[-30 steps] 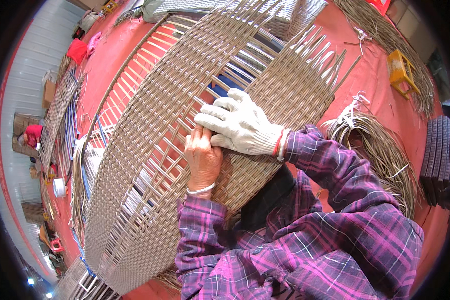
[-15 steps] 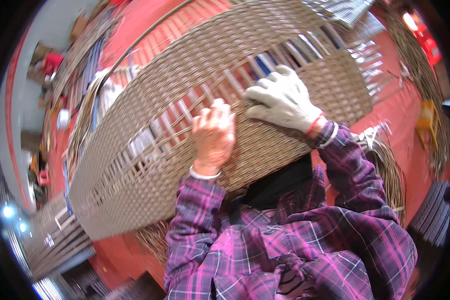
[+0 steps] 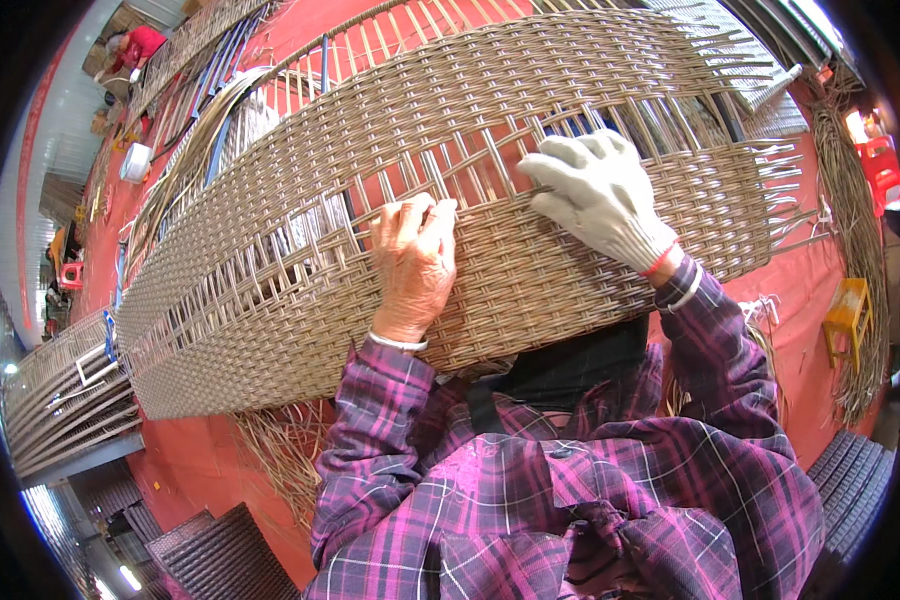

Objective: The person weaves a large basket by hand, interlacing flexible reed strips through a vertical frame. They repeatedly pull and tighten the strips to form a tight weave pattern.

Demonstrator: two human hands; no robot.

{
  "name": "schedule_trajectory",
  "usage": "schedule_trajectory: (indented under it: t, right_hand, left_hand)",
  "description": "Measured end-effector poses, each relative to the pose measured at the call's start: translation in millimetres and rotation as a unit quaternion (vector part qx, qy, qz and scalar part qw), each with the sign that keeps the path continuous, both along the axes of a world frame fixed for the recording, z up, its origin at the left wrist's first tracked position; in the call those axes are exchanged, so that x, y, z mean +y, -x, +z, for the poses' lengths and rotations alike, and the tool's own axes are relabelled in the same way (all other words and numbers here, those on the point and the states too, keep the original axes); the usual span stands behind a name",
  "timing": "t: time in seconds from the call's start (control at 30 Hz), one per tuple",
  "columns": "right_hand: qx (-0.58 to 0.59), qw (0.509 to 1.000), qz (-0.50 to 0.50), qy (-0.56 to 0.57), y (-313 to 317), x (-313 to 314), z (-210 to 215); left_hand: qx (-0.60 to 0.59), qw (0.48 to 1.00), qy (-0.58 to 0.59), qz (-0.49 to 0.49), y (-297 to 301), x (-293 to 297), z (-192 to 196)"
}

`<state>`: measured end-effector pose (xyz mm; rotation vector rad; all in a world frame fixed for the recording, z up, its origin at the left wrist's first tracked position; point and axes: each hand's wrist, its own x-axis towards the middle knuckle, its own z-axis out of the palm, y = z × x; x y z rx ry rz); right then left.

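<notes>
A large curved panel of brown wicker weave [image 3: 530, 270] lies across in front of me. A gap of bare strands [image 3: 485, 165] runs along its length between two woven bands. My bare left hand [image 3: 413, 265] is closed over the upper edge of the near band, its fingertips curled down into the gap. To its right, my right hand [image 3: 605, 195] wears a white knit glove. Its thumb and fingers are bent around a strand at that same edge; the fingertips are partly hidden. Loose strand ends [image 3: 785, 185] stick out at the panel's right end.
Red sheeting [image 3: 210, 490] covers the floor. A yellow stool [image 3: 848, 322] and long strand bundles [image 3: 838, 220] are at the right. Dark woven pieces [image 3: 225, 555] lie at lower left. A person in red [image 3: 135, 50] bends over work at far upper left.
The view has shifted, and the panel appears turned slightly. My right glove has moved a little right, its fingers drawn closer together. My left hand stays on the woven edge, fingers more curled.
</notes>
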<state>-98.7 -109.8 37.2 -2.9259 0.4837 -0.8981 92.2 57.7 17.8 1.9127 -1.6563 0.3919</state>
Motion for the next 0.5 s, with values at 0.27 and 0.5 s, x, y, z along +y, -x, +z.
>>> schedule_trajectory:
  t: [0.27, 0.5]
  right_hand:
    - [0.093, 0.995, -0.012, -0.023, -46.7, -20.5, -0.4]
    - [0.006, 0.998, -0.026, -0.061, -41.9, -18.4, -13.7]
  left_hand:
    - [-0.084, 0.994, -0.065, 0.028, -31.6, -16.4, 5.9]
    - [-0.061, 0.994, -0.072, 0.051, -28.4, -26.6, -6.3]
